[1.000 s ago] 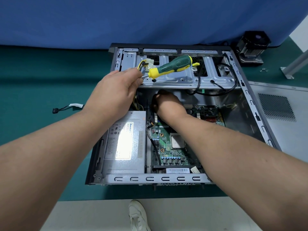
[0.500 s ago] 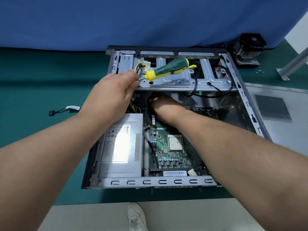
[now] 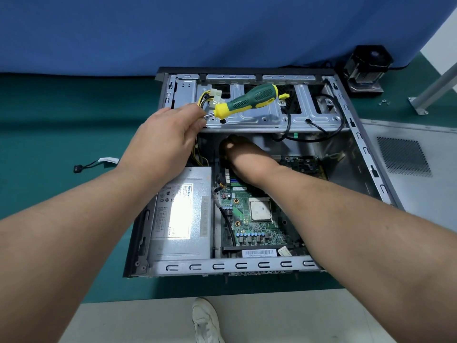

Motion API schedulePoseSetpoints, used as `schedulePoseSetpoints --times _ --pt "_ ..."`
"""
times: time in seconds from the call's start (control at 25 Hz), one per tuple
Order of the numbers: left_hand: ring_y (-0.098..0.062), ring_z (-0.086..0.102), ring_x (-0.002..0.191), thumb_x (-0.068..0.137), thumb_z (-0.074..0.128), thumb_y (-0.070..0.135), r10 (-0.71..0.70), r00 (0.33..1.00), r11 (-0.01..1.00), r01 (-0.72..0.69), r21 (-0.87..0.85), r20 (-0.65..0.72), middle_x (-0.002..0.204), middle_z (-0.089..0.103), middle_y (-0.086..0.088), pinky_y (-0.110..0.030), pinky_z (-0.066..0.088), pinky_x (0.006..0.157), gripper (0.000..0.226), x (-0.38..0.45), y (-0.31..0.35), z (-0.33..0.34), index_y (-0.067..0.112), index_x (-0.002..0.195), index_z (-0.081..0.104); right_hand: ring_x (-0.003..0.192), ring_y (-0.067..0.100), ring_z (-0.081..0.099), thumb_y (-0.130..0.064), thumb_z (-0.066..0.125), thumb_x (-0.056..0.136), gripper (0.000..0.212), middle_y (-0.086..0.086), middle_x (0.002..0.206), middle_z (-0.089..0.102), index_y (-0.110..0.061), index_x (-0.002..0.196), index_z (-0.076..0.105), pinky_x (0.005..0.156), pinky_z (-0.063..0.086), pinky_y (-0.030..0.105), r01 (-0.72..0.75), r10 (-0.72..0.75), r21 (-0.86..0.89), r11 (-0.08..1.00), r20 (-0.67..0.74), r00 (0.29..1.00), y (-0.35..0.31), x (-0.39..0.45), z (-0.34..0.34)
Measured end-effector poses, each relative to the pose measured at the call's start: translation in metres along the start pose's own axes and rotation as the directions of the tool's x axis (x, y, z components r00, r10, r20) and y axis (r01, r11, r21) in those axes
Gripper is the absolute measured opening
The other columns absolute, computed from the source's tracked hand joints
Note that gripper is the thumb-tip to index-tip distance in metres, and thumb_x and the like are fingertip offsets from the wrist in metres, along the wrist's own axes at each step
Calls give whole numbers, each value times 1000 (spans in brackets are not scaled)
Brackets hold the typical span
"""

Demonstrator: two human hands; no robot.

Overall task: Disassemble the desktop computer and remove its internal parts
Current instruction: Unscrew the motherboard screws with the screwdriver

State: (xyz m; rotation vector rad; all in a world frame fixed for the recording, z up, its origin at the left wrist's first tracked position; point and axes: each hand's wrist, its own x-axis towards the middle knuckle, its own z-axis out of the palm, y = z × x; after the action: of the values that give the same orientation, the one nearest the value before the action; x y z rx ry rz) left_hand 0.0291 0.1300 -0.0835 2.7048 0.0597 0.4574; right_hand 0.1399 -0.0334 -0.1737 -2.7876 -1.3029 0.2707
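An open desktop case (image 3: 366, 154) lies on its side on the green mat. Inside are a grey power supply (image 3: 183, 214) at the left and a green motherboard (image 3: 249, 219) with a bare CPU (image 3: 260, 209). My left hand (image 3: 160, 142) holds a green and yellow screwdriver (image 3: 247, 100) by its metal shaft, above the drive cage (image 3: 267, 112). My right hand (image 3: 244, 154) reaches deep into the case under the cage, at the motherboard's far left edge. Its fingers curl downward in shadow and what they touch is hidden.
The removed side panel (image 3: 415, 169) lies right of the case. A CPU cooler (image 3: 366, 70) stands at the back right with small screws (image 3: 384, 102) near it. A loose black cable (image 3: 94, 164) lies on the mat at left. Yellow power wires (image 3: 210, 96) stick up from the cage.
The view has drifted slightly; both hands stay about where they were, the left holding the screwdriver and the right working inside the case.
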Motion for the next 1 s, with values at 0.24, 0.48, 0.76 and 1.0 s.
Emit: schedulePoseSetpoints --times 0.24,0.48,0.76,1.0 --pt "-24 42 83 109 47 26 27 999 999 -26 -36 26 73 44 16 -30 16 66 18 2 2 -2 15 110 61 93 37 62 -8 49 100 7 22 107 63 -8 106 50 71 41 36 -113 119 215 970 -15 993 -9 -38 -28" --pt "-17 51 107 108 49 20 17 996 998 -11 -65 82 122 69 -4 -41 39 102 12 0 -2 2 17 110 60 78 -2 56 -20 62 100 10 -13 92 64 -21 108 69 69 44 18 -302 343 633 713 61 938 -19 -99 -42" --pt "-28 51 136 108 48 13 -29 983 996 42 -72 183 148 57 -8 -48 33 118 20 -4 5 -10 14 117 67 76 0 64 -20 63 100 14 -13 83 70 -31 95 70 60 43 8 -412 555 754 511 76 828 -7 -153 -117" --pt "-31 50 137 107 52 16 -98 978 982 126 -142 186 154 51 -3 -48 35 118 25 -2 9 -16 13 125 67 86 14 70 -19 56 103 18 -7 92 73 -32 95 66 78 58 31 -492 628 760 425 144 765 9 -173 -150"
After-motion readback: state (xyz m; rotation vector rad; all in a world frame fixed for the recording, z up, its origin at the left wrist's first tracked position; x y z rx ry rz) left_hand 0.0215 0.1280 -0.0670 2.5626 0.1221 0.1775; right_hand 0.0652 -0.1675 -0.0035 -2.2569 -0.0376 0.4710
